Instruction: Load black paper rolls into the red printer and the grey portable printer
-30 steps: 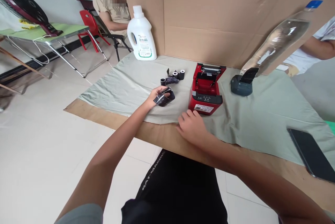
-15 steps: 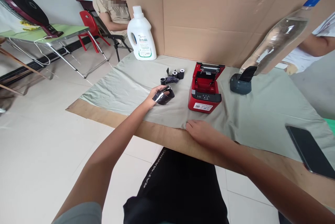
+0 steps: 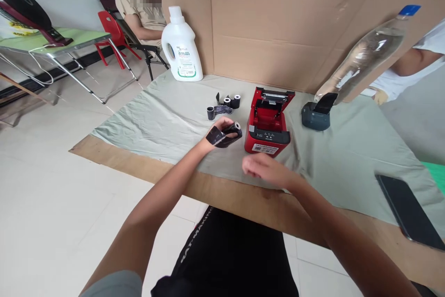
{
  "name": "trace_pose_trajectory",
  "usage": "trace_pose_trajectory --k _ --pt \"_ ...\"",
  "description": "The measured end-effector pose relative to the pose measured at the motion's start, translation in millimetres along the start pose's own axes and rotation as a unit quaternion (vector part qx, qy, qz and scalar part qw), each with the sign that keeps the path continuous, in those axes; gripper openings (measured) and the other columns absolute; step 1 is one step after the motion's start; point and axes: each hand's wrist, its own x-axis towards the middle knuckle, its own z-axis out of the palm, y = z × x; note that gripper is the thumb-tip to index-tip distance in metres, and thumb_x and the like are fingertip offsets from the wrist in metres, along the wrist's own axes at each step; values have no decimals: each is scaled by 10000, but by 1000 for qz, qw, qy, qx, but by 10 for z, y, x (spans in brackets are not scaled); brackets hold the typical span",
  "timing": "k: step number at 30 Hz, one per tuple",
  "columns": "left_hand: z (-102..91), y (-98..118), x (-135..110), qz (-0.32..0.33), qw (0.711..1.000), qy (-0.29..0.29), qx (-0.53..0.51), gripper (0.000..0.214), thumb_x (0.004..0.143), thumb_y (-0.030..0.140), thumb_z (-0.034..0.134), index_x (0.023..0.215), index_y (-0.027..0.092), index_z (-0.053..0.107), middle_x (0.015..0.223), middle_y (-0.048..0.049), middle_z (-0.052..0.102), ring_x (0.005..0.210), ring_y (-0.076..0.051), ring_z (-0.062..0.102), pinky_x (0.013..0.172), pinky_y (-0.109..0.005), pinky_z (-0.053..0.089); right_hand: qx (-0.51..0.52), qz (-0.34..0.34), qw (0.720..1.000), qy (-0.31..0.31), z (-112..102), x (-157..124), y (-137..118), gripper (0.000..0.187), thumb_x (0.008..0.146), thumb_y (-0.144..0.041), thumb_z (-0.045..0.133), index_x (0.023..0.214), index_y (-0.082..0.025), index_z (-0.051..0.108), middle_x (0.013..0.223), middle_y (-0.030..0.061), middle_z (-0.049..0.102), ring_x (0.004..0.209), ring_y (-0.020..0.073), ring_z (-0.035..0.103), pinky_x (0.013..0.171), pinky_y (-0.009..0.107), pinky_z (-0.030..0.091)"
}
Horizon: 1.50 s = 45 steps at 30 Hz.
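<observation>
My left hand [image 3: 222, 131] is closed on a black roll [image 3: 227, 136] with a loose strip hanging from it, just left of a red printer [image 3: 267, 122] whose lid stands open. Lifted a little above the table edge in front of the printer, my right hand [image 3: 266, 171] has its fingers loosely out and holds nothing. Several more black rolls [image 3: 224, 104] lie on the grey-green cloth [image 3: 153, 118] behind my left hand.
A dark small printer [image 3: 315, 114] sits right of the red one, under a tilted clear bottle [image 3: 365, 53]. A white jug [image 3: 181, 49] stands at the back left. A phone [image 3: 408, 211] lies near right. Cardboard walls the back; one person sits far left, another's arm shows right.
My left hand has carried the black roll right, closer to the red printer. My right hand slid back to the table edge, then lifted and shifted slightly left.
</observation>
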Motion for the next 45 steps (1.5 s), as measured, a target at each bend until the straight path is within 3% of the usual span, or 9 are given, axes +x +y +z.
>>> trace_pose_trajectory --k 4,8,13,17,22,27,36,41,45 --pt "-238 151 -13 18 1000 -4 -16 466 801 513 877 1044 239 590 951 -22 728 873 -175 717 832 -353 582 48 -32 977 207 -207 373 -337 360 1010 -436 496 723 -218 499 694 -13 521 660 142 458 643 299 347" --pt "-286 236 -19 85 996 27 23 443 834 501 860 1068 224 607 1005 -34 717 963 -177 715 871 -316 563 -67 -38 949 306 -284 874 -449 99 918 -302 622 925 -203 616 983 69 665 800 184 561 701 307 394" --pt "-249 194 -46 103 993 46 42 459 847 532 839 1096 222 609 1046 -48 709 985 -188 716 874 -319 565 -130 -6 960 246 -270 1113 -329 164 894 -283 655 778 -217 559 752 24 622 672 176 532 616 308 344" --pt "-262 167 -35 70 997 32 24 475 871 543 810 1194 239 642 1160 -71 710 1073 -216 706 957 -363 557 -137 -46 951 275 -304 1096 -222 28 883 -214 645 909 -204 637 823 24 656 720 178 555 656 305 380" --pt "-329 208 -21 4 999 27 -39 422 935 576 721 1184 236 721 1035 -50 757 787 -159 698 780 -343 584 -147 -96 947 271 -375 1070 -191 215 886 -209 620 1091 -209 687 933 52 712 843 214 608 753 320 428" --pt "-317 215 -19 24 994 81 -62 478 844 538 840 1191 237 708 1197 -78 757 1075 -209 741 935 -346 598 -142 -102 946 272 -395 1053 -195 173 890 -223 615 1047 -208 685 865 47 712 831 226 604 768 329 430" --pt "-270 224 -68 80 990 91 75 466 858 543 819 1139 220 636 1261 -127 721 1196 -249 707 960 -384 598 -133 -96 945 285 -291 1099 -215 14 875 -213 615 888 -206 616 784 15 645 714 186 548 673 303 379" --pt "-269 276 -79 91 986 76 121 452 914 518 764 1228 214 650 1209 -111 750 1123 -230 736 1044 -411 578 -163 -131 943 258 -290 1076 -214 195 876 -114 556 1027 -198 646 931 42 700 801 192 591 737 301 403" --pt "-253 294 -83 114 974 121 155 378 919 485 760 1166 212 673 1187 -101 760 1088 -226 735 981 -390 592 -136 -80 947 279 -285 1082 -212 130 898 -237 640 1020 -193 646 876 42 696 772 205 600 688 300 400"
